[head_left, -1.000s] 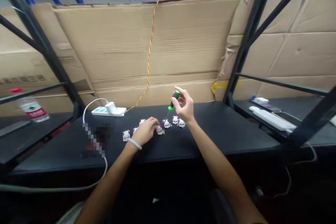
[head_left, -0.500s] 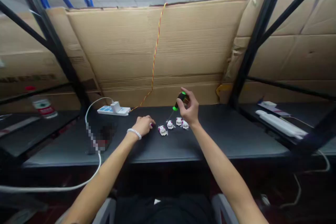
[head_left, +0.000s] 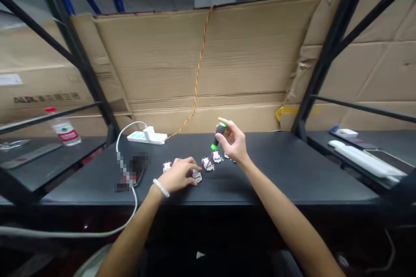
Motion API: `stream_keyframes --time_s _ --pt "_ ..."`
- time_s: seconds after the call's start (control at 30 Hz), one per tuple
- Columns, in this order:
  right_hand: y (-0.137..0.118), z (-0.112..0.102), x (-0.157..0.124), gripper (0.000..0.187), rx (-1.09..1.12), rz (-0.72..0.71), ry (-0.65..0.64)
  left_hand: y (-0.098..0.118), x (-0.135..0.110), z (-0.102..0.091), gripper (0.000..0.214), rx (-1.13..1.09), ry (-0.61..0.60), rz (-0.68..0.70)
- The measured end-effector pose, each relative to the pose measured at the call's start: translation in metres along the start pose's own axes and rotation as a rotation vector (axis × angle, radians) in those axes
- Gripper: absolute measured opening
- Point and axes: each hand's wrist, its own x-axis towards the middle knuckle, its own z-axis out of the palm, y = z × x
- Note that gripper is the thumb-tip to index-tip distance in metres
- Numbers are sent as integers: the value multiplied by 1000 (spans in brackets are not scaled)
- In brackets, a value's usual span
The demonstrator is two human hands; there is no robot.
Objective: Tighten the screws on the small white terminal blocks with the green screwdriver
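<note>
Green-and-black screwdriver (head_left: 219, 135), right hand (head_left: 232, 142) pinching handle, long axis tilted down-left, tip toward white modules (head_left: 208, 164); left hand (head_left: 178, 176) curled over end module (head_left: 196, 176).

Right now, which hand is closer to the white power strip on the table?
The left hand is nearer, in front of the power strip and to its right. The right hand sits farther right, holding a green-handled screwdriver.

The person wore a white beaded bracelet (head_left: 161, 188) on the left wrist (head_left: 152, 194), and a dark top (head_left: 208, 264) with a small white mark (head_left: 200, 255) showed between the bare forearms (head_left: 292, 225).
</note>
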Motion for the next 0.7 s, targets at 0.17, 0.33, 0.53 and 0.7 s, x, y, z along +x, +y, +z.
stream_keyframes --time_s 0.17,0.33,0.53,0.7 --pt "0 7 -9 46 8 -28 -144 -3 17 2 43 -156 -16 113" --pt "2 11 -15 46 -4 -33 -154 -9 24 8 43 -220 -20 158" --pt "2 10 -14 47 13 -51 -112 -18 28 10 45 -288 -23 212" --pt "0 10 -13 49 16 -51 -102 -19 30 10 46 -276 -29 209"
